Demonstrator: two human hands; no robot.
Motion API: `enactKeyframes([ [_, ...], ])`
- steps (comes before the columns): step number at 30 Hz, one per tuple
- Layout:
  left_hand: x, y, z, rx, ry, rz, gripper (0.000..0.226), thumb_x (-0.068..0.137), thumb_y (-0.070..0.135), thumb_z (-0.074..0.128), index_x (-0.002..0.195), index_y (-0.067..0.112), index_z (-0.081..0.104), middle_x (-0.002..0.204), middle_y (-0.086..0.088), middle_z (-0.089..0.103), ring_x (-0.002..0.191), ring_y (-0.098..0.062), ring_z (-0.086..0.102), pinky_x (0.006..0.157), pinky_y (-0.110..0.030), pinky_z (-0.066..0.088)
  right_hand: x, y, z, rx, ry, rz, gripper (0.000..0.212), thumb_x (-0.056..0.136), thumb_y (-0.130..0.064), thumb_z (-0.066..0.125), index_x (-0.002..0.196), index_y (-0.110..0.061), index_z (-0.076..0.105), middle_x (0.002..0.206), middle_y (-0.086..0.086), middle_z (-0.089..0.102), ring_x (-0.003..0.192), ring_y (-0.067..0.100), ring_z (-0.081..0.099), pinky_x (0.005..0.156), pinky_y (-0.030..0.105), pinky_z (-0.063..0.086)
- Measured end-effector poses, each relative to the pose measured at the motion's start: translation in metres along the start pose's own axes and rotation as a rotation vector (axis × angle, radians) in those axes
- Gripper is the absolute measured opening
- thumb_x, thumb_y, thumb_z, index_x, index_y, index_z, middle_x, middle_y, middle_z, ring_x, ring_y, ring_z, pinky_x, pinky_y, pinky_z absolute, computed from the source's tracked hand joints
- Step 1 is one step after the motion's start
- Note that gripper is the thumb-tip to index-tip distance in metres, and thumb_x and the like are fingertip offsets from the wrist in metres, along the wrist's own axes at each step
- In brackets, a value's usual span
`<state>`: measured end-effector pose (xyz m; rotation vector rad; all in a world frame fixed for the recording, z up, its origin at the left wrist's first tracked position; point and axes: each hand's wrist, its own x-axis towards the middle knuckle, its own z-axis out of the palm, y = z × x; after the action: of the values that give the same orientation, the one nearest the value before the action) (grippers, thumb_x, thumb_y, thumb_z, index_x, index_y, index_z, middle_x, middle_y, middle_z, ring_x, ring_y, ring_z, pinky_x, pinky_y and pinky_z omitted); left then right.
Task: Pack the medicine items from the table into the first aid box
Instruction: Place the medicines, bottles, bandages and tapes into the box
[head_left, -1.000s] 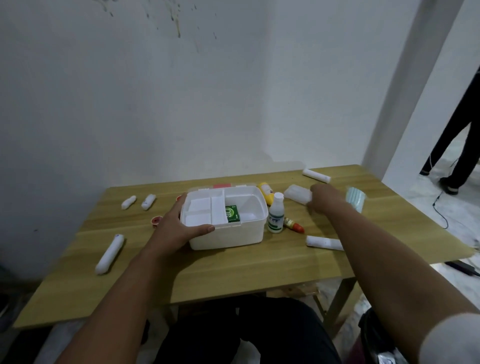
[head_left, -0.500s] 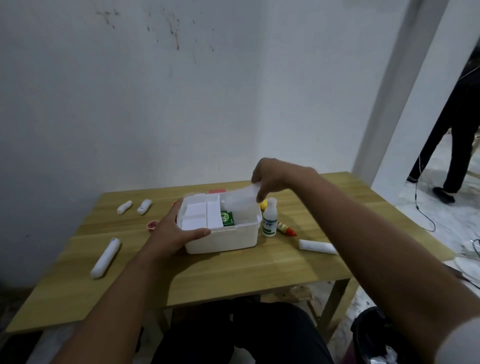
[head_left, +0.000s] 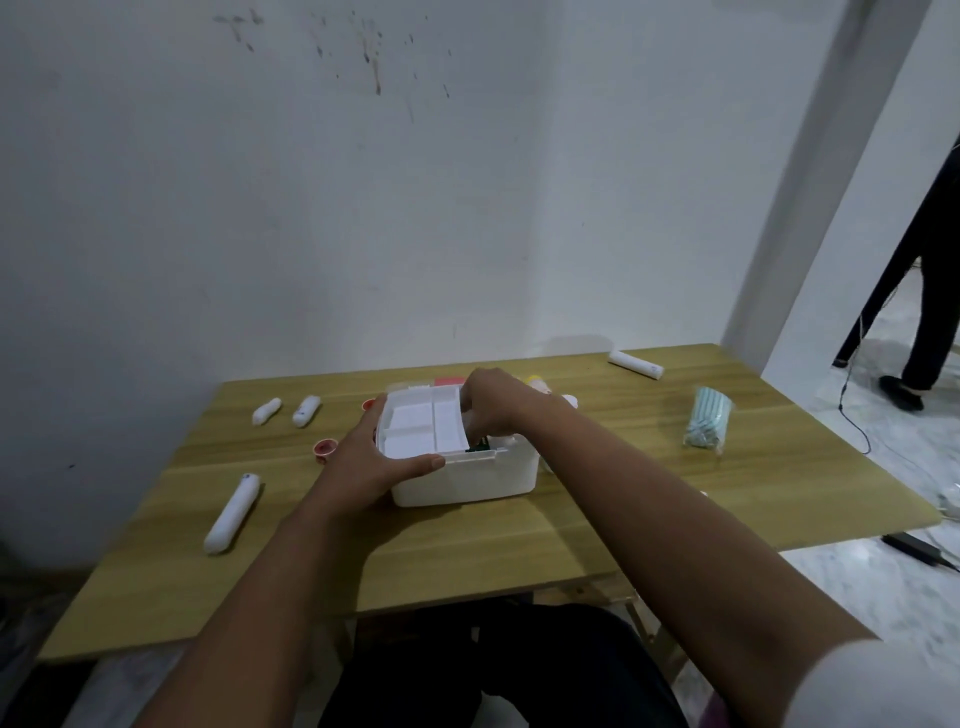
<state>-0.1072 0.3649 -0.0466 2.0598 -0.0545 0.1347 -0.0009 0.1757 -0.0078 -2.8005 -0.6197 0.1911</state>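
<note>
The white first aid box (head_left: 467, 480) stands open in the middle of the wooden table (head_left: 493, 551). My left hand (head_left: 371, 460) grips its left side, thumb lying along the front rim. My right hand (head_left: 493, 405) reaches down into the right compartment with curled fingers around a white packet (head_left: 501, 441), which it mostly hides. A green carton (head_left: 480, 446) shows inside the box. On the table lie a long white roll (head_left: 232, 513), two small white rolls (head_left: 266, 411) (head_left: 305, 410), another white roll (head_left: 636, 364) and a teal mask pack (head_left: 707, 423).
Two red caps (head_left: 325, 449) (head_left: 369, 404) sit left of the box. A yellow bottle (head_left: 537, 384) and a white bottle top (head_left: 570, 400) peek out behind my right arm. A person (head_left: 930, 312) stands at the far right; a black object (head_left: 914, 545) lies on the floor.
My right hand picked up the white packet at the right of the table, carried it left over the box and has now lowered it into the right compartment. My left hand has stayed on the box.
</note>
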Motion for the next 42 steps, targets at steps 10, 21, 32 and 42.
enactKeyframes([
  [10, 0.000, 0.000, 0.001, -0.005, 0.006, -0.013, 0.103, 0.070, 0.042, 0.087, 0.153, 0.036, 0.027, 0.129, 0.018, 0.041, 0.118, -0.008, 0.039, 0.071, -0.013, 0.039, -0.003, 0.008, -0.005, 0.114, 0.075, 0.033, 0.073, 0.065, -0.025, 0.096, 0.129, -0.010, 0.067, 0.120, 0.004, 0.068, 0.109, 0.023, 0.063, 0.095, 0.038, 0.056],
  [21, -0.001, 0.002, 0.003, -0.038, -0.004, -0.014, 0.095, 0.073, 0.037, 0.086, 0.148, 0.043, 0.028, 0.134, 0.013, 0.045, 0.116, -0.008, 0.040, 0.069, -0.012, 0.035, -0.063, 0.143, -0.090, 0.135, 0.500, 0.415, 0.024, 0.086, -0.014, 0.069, 0.105, -0.006, 0.080, 0.108, 0.012, 0.077, 0.102, 0.031, 0.070, 0.088, 0.035, 0.057],
  [32, -0.005, 0.010, 0.004, 0.017, 0.023, -0.022, 0.094, 0.073, 0.041, 0.086, 0.151, 0.040, 0.032, 0.131, 0.017, 0.046, 0.115, -0.007, 0.038, 0.071, -0.014, 0.033, -0.119, 0.238, -0.020, 0.192, 0.367, 0.911, 0.065, 0.082, -0.039, 0.077, 0.131, -0.007, 0.050, 0.125, 0.013, 0.062, 0.115, 0.033, 0.062, 0.080, 0.037, 0.047],
  [42, -0.012, 0.020, 0.004, 0.006, -0.002, -0.050, 0.082, 0.075, 0.037, 0.084, 0.132, 0.051, 0.027, 0.126, 0.019, 0.044, 0.115, -0.009, 0.040, 0.067, -0.013, 0.037, -0.100, 0.201, -0.097, 0.513, 0.382, 0.639, 0.037, 0.074, -0.001, 0.084, 0.109, 0.003, 0.071, 0.092, 0.022, 0.074, 0.076, 0.030, 0.072, 0.075, 0.047, 0.064],
])
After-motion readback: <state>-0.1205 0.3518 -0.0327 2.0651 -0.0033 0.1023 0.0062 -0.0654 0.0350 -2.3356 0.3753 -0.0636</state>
